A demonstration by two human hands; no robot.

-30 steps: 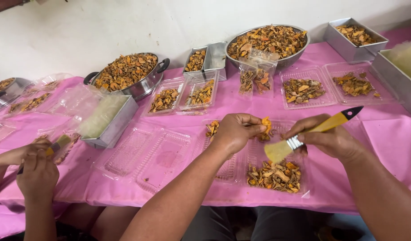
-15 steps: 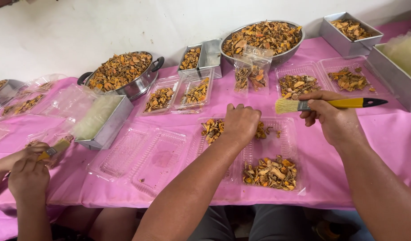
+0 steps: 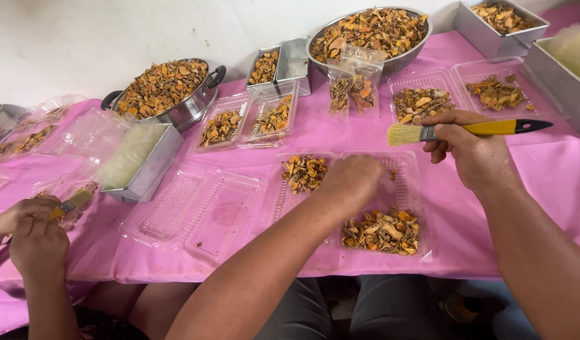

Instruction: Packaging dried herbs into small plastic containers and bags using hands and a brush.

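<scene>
- A person's right hand (image 3: 469, 154) is gripping a yellow-handled paintbrush (image 3: 460, 130) with its fingers wrapped tight around the handle, the pale bristles pointing left above the pink tablecloth (image 3: 557, 182).
- The left hand (image 3: 351, 184) is resting, knuckles up and fingers curled downward, over a clear plastic clamshell tray (image 3: 406, 182) lying open in front of the person; whether the fingers are pinching anything cannot be made out.
- Dried orange-brown slices are sitting in that tray, one heap (image 3: 304, 172) just left of the left hand and another heap (image 3: 382, 230) near the table's front edge.
- An empty clear tray (image 3: 201, 204) is lying open to the left of it.
- Beyond the hands, a large metal bowl (image 3: 372, 31) and a two-handled steel pot (image 3: 164, 88) are standing heaped with the same slices, with smaller filled trays (image 3: 249, 121) between them.
- At the far left, a co-worker's hands (image 3: 31, 230) are clasping a second small brush (image 3: 72, 203) close to the table edge.
</scene>
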